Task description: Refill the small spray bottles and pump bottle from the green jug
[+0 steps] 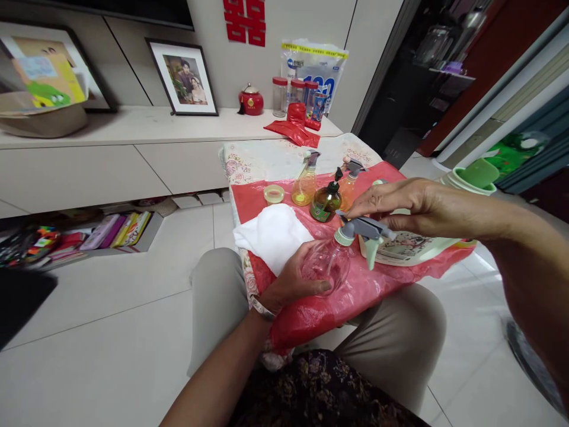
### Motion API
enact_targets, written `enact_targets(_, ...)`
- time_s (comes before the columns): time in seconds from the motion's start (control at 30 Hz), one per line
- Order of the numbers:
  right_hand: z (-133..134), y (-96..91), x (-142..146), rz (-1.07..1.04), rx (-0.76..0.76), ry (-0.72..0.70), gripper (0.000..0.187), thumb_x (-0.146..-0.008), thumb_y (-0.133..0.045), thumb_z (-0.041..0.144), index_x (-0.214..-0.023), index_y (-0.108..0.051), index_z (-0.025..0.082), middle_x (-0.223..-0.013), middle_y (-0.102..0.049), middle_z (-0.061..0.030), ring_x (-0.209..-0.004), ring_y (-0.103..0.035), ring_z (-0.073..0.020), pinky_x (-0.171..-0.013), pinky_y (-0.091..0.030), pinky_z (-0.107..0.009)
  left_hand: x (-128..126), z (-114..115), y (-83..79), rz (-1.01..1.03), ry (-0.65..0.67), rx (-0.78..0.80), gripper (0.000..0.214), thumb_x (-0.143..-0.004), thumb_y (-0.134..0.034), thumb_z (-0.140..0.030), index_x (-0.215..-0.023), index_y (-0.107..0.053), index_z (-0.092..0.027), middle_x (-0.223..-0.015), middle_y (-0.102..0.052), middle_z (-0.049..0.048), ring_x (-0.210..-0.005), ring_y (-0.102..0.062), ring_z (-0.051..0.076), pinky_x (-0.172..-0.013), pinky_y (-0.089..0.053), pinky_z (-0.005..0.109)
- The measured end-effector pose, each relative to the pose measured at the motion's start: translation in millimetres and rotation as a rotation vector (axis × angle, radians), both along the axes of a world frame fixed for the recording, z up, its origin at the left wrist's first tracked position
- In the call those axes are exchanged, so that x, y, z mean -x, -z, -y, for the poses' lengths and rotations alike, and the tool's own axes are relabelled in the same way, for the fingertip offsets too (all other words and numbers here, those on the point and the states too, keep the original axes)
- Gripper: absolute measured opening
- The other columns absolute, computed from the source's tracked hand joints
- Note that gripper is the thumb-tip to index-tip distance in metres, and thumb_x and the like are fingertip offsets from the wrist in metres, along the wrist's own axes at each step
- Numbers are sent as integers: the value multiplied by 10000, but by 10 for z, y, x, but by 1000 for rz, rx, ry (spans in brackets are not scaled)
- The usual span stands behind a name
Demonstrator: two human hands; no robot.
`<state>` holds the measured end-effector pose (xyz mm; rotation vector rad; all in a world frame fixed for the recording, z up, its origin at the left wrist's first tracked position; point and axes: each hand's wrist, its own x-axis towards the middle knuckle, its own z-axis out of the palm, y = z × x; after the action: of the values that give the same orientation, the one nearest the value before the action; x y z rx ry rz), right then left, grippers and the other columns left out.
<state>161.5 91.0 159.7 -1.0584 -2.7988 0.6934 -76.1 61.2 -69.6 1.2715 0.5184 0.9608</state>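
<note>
My left hand [296, 276] is wrapped round the body of a clear spray bottle [326, 270], which is tilted slightly over the table's front edge. The bottle has a grey trigger head [367, 227] with a pale green collar and trigger. Over that head, my right hand [395, 204] has its fingers closed on the top; the exact fingertip contact is partly hidden. A folded white cloth [273, 231] lies beside my left hand. Behind the bottle stand a brown pump bottle [326, 204] and two yellowish spray bottles, one at left [303, 187] and one at right [349, 187].
A large pale jug with a label [409, 252] lies under my right forearm. A small round pale lid or dish [274, 194] sits on the red plastic sheet [249, 204]. Green containers [475, 176] stand at right. Jars [280, 98] and a framed photo [184, 80] line the cabinet.
</note>
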Motion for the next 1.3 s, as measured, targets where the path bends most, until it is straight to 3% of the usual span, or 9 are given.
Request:
enact_targets(0.3,0,113,233,76,-275,70,362,-993,-575,517,-1011,-770,213,-865,-712,-63,-729,-604,-180,-665,-413,-312,5,12,-17,11,10,5,785,-688,-941,-423,-1373,-577,-303,-1467,-627,80,-1401,-561,388,-1220,-435,583)
enact_targets(0.47,7,140,377,108,-254,270,411,-988,-558,473,-1227,-715,177,-719,-682,-21,-607,-551,-153,-620,-376,-299,2,16,-17,33,-6,-1,819,-674,-947,-447,-1379,-572,-269,-1478,-617,100,-1414,-546,410,-1212,-436,577)
enact_targets(0.57,-40,132,285,-27,-195,288,473,-1024,-512,479,-1383,-659,208,-864,-736,-31,-700,-621,-157,-688,-466,-298,4,10,-1,51,5,29,855,-667,-948,-453,-1396,-554,-243,-1474,-615,123,-1399,-559,390,-1200,-443,559)
enact_targets(0.67,-65,111,140,-96,-217,149,473,-1024,-519,341,-1484,-592,257,-1257,-720,-79,-1074,-676,-208,-916,-538,-361,6,1,22,98,27,91,906,-654,-952,-482,-1415,-543,-209,-1446,-622,129,-1385,-556,395,-1181,-444,542)
enact_targets(0.73,-51,104,80,-76,-186,37,498,-1009,-526,251,-1502,-573,313,-1507,-584,-66,-1381,-547,-238,-1092,-487,-410,7,-2,31,139,55,108,912,-647,-954,-499,-1415,-552,-216,-1434,-627,108,-1385,-547,400,-1172,-442,532)
enact_targets(0.83,-27,129,57,-52,-131,-33,449,-1013,-543,248,-1443,-629,347,-1612,-470,-44,-1485,-458,-247,-1153,-452,-421,10,1,20,166,108,104,884,-655,-956,-464,-1414,-567,-232,-1435,-628,87,-1378,-550,398,-1162,-446,520)
enact_targets(1.1,-103,218,114,-55,-341,-44,400,-984,-606,545,-1210,-774,261,-1320,-614,-134,-1272,-559,-289,-1044,-467,-455,18,11,-14,136,111,122,895,-627,-967,-415,-1406,-571,-217,-1434,-634,94,-1365,-560,402,-1145,-462,505)
enact_targets(1.2,-71,198,218,27,-300,-13,452,-995,-564,595,-1098,-788,215,-1075,-711,-107,-986,-652,-226,-862,-484,-357,11,9,-5,98,82,102,897,-628,-964,-398,-1409,-562,-217,-1437,-633,93,-1364,-564,388,-1162,-452,498)
enact_targets(1.3,-19,191,326,136,-280,116,417,-1015,-556,538,-1159,-751,199,-839,-729,-48,-712,-628,-163,-666,-412,-291,-1,9,6,75,55,87,880,-636,-958,-378,-1408,-559,-231,-1441,-628,66,-1399,-538,375,-1196,-424,477)
